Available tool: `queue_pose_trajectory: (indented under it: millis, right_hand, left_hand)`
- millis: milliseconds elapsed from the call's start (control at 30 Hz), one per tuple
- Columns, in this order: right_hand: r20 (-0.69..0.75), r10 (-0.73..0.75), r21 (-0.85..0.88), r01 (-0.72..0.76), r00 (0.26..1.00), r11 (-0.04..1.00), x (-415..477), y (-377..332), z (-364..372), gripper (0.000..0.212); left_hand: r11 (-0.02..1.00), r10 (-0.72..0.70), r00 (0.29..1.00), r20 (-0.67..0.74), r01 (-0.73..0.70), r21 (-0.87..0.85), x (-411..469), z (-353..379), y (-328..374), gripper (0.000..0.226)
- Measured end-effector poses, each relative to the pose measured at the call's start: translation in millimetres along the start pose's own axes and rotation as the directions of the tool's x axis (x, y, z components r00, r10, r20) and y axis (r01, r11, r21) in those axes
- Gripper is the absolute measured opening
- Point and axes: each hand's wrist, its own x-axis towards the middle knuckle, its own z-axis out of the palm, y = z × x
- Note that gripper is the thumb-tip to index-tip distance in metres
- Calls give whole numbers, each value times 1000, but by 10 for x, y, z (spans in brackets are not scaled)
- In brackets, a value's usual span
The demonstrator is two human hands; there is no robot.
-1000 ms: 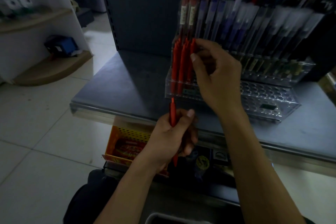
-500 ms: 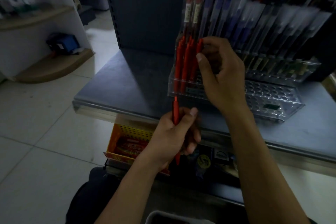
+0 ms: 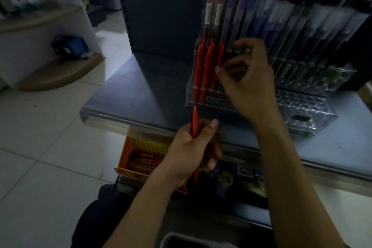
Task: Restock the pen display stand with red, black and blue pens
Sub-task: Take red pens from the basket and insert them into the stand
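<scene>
A clear acrylic pen display stand (image 3: pixel 298 106) with rows of holes sits on a grey shelf (image 3: pixel 141 90). Three red pens (image 3: pixel 203 66) stand upright in its left end. My right hand (image 3: pixel 249 82) is beside them, fingers loosely curled and apart. Its thumb rests against the shaft of the rightmost red pen (image 3: pixel 221 52), whose top sticks up above the thumb. My left hand (image 3: pixel 193 147) is below the shelf edge, shut on a red pen (image 3: pixel 194 121) held upright. Whether more pens are in that fist is hidden.
Packaged pens in clear sleeves (image 3: pixel 281 18) fill the stand's back tiers. A yellow perforated basket (image 3: pixel 141 147) sits under the shelf. A container rim (image 3: pixel 177 237) shows at the bottom edge. White shelving (image 3: pixel 50 50) stands at the left over a tiled floor.
My right hand has slid down from the top of the rightmost red pen, which now stands in the stand. My left hand has kept its pen in place.
</scene>
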Motion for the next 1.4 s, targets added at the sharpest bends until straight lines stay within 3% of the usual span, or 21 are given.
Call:
queue_pose_trajectory:
  millis: [133,200,300,500,600,800,967,1067,1133,1200,1300,1400]
  right_hand:
    - [42,-86,-103,90,995,991,-55,-83,-18,19]
    - [259,-61,-161,105,964,981,-73,-141,-84,21]
    - [601,83,-151,11,795,989,-114,-262,-142,27]
    - [712,103,-187,46,694,981,-137,-299,-87,22]
    - [719,76,-153,50,691,987,-154,-306,-67,21]
    - [495,59,85,-116,867,990,-110,-297,-141,16]
    - [606,67,131,-182,793,975,-110,-225,-192,26]
    - [557,25,228,-182,830,956,-120,-239,-148,34]
    - [368,-12,278,-98,930,955,-111,-266,-123,51]
    - [63,-113,204,98,992,974,-83,-270,-115,61]
    - [-216,-203,98,228,955,969,-45,-266,-132,50]
    - [-309,-235,24,254,922,967,-32,-264,-138,49]
  left_hand:
    - [1000,11,1000,-12,-11,12,11,3,-11,28]
    - [1000,19,1000,-12,-19,11,14,10,-23,27]
    - [1000,26,1000,-6,-26,3,10,-5,-32,29]
    - [999,38,999,5,-38,13,-1,-43,-47,22]
    - [999,54,998,15,-54,10,10,-42,-49,22]
    - [997,18,999,30,-15,-80,31,-29,-53,34]
    - [992,16,1000,-6,-16,-128,60,-24,-70,40]
    - [989,14,1000,16,-12,-146,80,-40,-107,37]
    - [990,26,999,33,-21,-141,82,-49,-117,31]
    - [993,50,998,35,-46,-105,77,-47,-119,31]
    - [994,73,996,41,-69,-89,72,-42,-112,34]
    - [993,84,995,50,-79,-84,72,-48,-107,33]
